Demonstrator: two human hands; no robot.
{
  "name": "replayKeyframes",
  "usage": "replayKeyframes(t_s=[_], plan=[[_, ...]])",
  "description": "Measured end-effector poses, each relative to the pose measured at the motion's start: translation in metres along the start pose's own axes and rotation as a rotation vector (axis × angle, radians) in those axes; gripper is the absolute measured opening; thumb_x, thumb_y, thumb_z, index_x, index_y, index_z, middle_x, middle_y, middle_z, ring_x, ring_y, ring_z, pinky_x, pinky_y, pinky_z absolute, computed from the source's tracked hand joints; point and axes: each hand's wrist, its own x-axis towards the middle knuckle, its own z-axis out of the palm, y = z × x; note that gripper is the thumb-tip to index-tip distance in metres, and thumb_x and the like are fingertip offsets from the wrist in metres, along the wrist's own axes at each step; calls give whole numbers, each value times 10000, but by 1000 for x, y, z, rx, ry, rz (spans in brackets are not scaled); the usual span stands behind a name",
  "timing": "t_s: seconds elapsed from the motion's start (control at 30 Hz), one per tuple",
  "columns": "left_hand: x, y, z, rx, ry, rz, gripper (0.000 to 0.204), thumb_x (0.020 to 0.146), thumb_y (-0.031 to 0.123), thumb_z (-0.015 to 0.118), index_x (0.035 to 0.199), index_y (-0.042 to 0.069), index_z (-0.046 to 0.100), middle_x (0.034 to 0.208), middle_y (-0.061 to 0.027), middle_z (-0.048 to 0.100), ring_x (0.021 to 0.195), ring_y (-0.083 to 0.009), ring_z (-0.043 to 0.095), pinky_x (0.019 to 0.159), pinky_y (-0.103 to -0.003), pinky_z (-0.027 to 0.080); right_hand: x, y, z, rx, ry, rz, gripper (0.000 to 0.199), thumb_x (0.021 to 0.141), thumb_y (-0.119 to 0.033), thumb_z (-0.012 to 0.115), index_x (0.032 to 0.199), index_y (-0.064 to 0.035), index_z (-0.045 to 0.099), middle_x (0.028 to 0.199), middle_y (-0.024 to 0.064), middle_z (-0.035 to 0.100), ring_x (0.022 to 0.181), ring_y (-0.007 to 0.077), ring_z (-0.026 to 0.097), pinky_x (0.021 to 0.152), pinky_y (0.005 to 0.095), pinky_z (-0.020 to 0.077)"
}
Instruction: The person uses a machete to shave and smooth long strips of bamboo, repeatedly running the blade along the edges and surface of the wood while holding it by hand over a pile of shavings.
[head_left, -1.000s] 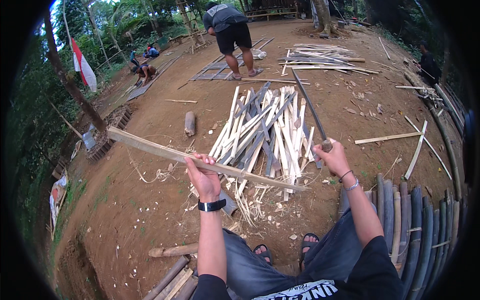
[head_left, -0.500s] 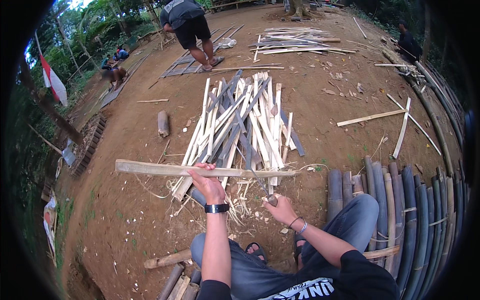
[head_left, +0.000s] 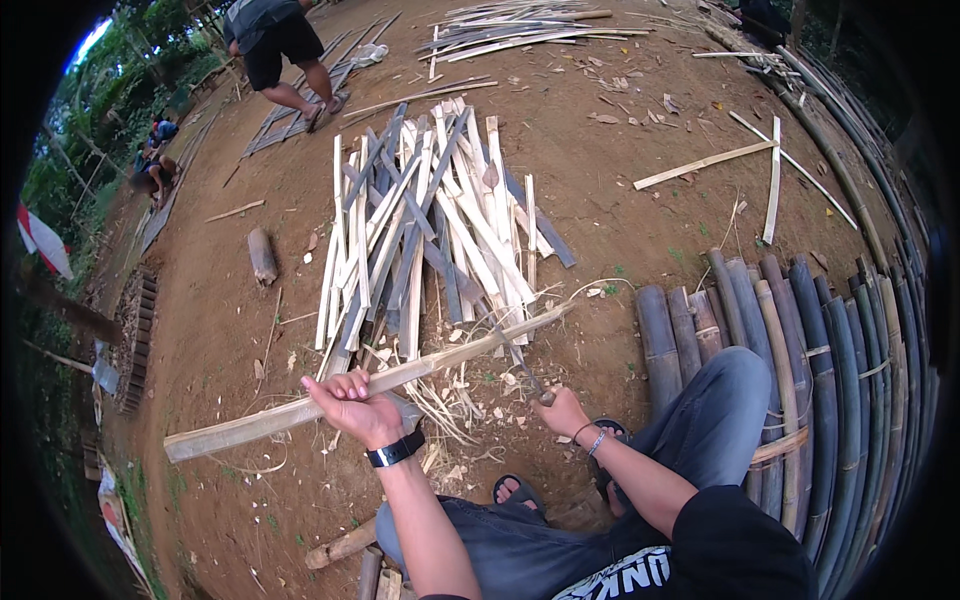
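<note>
A long pale bamboo strip [head_left: 240,428] slants in front of me, its left end low and its right end raised toward the slat pile. Closed around its left half is my left hand [head_left: 362,408], palm up, with the thumb along the near side. My right hand [head_left: 562,412] grips the handle of a long-bladed knife [head_left: 512,350]. That blade points up and left and meets the strip near its right part. A thin curled shaving trails from the strip's right end. Just beyond lies a heap of split bamboo slats [head_left: 465,215], some pale, some dark.
Bamboo poles [head_left: 745,340] lie side by side at my right. Shavings and chips [head_left: 440,410] litter the ground near my sandals. A short bamboo piece [head_left: 262,256] lies left of the heap. Farther off, a person [head_left: 275,45] bends over a slatted frame, near another slat pile [head_left: 530,30].
The strip has gone from nearly level to slanted, its left end dropping toward me. My left hand has moved left and nearer. The right hand still holds the knife; the view has shifted.
</note>
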Motion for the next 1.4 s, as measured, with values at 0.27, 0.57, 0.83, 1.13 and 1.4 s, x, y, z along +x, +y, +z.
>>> replayKeyframes(t_s=[0.27, 0.57, 0.83, 1.13, 1.4], plan=[[36, -10, -19, 40, 87, -3, 517, 960, 461, 524, 598, 189, 273, 512, 52, 233, 440, -77, 235, 486, -250, 264, 6, -1, 5, -151, -31, -42, 260, 802, -252, 650, 764, 4, 621, 603, 191, 608, 575, 300, 645, 554, 409, 477], [55, -18, -29, 69, 205, 4, 506, 950, 418, 547, 609, 185, 253, 505, 39, 225, 447, -95, 235, 499, -262, 300, 18, -23, 12, -160, -116, 105, 254, 775, -240, 617, 833, 4, 654, 788, 260, 648, 812, 406, 654, 729, 474, 511], [37, -12, -8, 100, 187, 23, 525, 948, 434, 546, 598, 191, 237, 510, 40, 208, 447, -97, 224, 493, -271, 284, 33, 10, -6, -44, -52, 110, 233, 772, -239, 625, 816, -12, 659, 778, 225, 663, 783, 381, 669, 704, 441, 523], [33, -18, 3, 149, 254, 24, 503, 922, 387, 595, 615, 179, 256, 529, 38, 226, 456, -103, 257, 475, -285, 328, 56, 40, 11, -70, 39, 170, 211, 732, -204, 634, 848, -32, 673, 769, 241, 659, 779, 387, 669, 706, 452, 520], [39, -16, 11, 162, 244, 62, 482, 924, 380, 590, 642, 174, 258, 549, 34, 237, 469, -104, 264, 488, -279, 315, 63, 43, -5, -107, 2, 222, 198, 749, -220, 631, 840, -49, 676, 814, 228, 667, 824, 384, 664, 731, 459, 519]])
